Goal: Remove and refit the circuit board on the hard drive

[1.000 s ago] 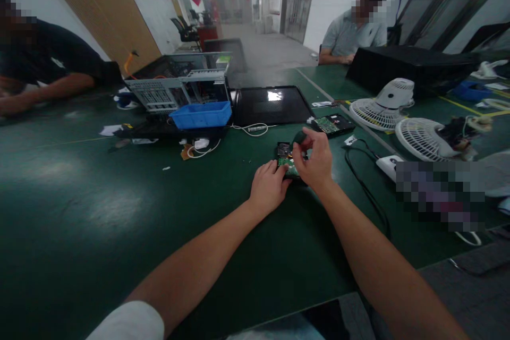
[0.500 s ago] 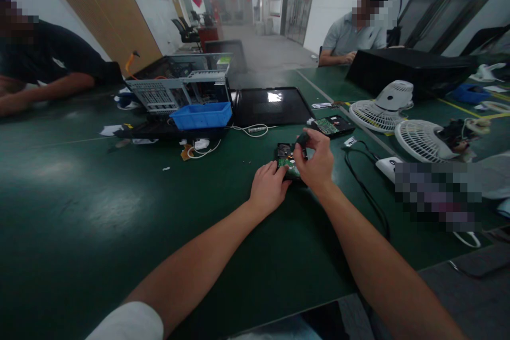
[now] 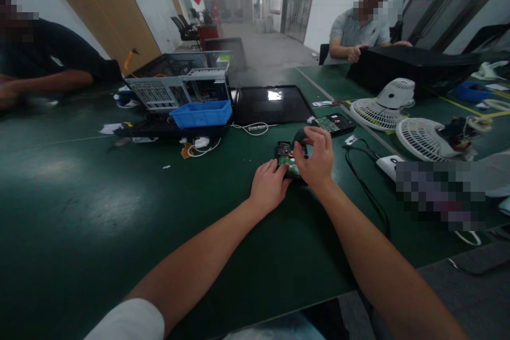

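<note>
Two hands met at the small drive [image 3: 283, 147]: the left hand [image 3: 269, 187], partly open, steadied its near edge; above it, the right hand [image 3: 317, 162] pinched a dark tool [image 3: 298, 138] between nearly closed fingertips. Straight, gentle pressure seemed best.

The only view looked from the wearer's head, close above the table's [image 3: 191, 255] near edge; it faced forward and down.

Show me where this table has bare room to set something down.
The widest bare patch of the green table lies left of the left forearm, nearer than the blue tray. A smaller one lies between both forearms. It is crowded around the circuit board at the left hand, and rightward among black cable and fans.
</note>
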{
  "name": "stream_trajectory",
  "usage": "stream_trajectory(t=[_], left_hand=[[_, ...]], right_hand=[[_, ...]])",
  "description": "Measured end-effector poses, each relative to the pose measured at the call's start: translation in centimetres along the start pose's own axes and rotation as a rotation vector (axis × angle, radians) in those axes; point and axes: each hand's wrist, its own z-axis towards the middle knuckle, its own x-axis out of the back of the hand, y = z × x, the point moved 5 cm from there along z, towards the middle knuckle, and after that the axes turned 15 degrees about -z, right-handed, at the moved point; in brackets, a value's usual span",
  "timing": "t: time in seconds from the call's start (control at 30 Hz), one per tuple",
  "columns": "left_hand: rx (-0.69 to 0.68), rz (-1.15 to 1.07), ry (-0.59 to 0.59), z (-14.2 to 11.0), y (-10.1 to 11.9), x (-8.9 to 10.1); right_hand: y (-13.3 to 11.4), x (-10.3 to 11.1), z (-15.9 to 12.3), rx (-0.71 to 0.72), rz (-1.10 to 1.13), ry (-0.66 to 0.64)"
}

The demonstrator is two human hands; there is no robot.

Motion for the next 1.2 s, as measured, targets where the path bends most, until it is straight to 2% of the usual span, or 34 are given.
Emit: stream_trajectory(t=[0.27,0.5,0.7,1.2], left_hand=[[-0.007,-0.012,0.007,0.0,0.3,0.4],[-0.008,-0.011,0.006,0.0,0.3,0.4],[-0.006,-0.015,0.002,-0.1,0.3,0.3],[-0.012,-0.015,0.008,-0.1,0.1,0.2]], right_hand=[[1.1,-0.6,-0.3,-0.032,0.014,0.016],[0.4,-0.2,-0.1,-0.017,-0.012,-0.017],[0.2,-0.7,-0.4,-0.004,-0.009,-0.081],[0.3,-0.6,-0.3,-0.012,-0.054,-0.083]])
